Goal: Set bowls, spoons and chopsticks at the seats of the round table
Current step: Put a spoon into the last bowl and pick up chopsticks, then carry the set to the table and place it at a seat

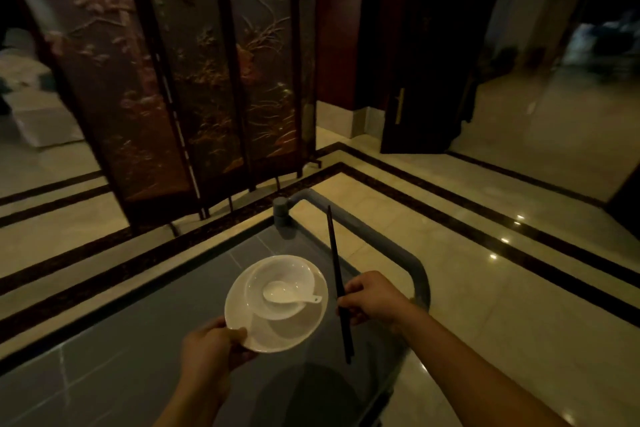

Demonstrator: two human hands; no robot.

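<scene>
Bowl point(280, 282): white, sits on a white plate point(277, 336), off-centre toward the plate's upper edge. Spoon point(284, 295) lies inside the bowl, handle poking right over the rim.

Left grip point(211, 347), lower centre of frame: pinches the plate at its lower-left rim, thumb on top; fingers underneath are hidden.

Right grip point(372, 298): closed round a dark pair of chopsticks point(337, 281) near their lower third. The sticks run up toward mid-frame, just right of the plate and not touching it.

Below both: grey trolley top point(138, 322), its handle point(415, 274) by the right wrist. Carved folding screen point(194, 80) upper left, polished floor point(485, 288) right. No round table in view.

Judgement: the set is being carried to a seat.
- The load sits far from the pinch, so keep the plate level or the bowl may slide.
- Hold the sticks together and clear of the rim.
- At the seat, put the plate down first, then lay the chopsticks beside it.
</scene>
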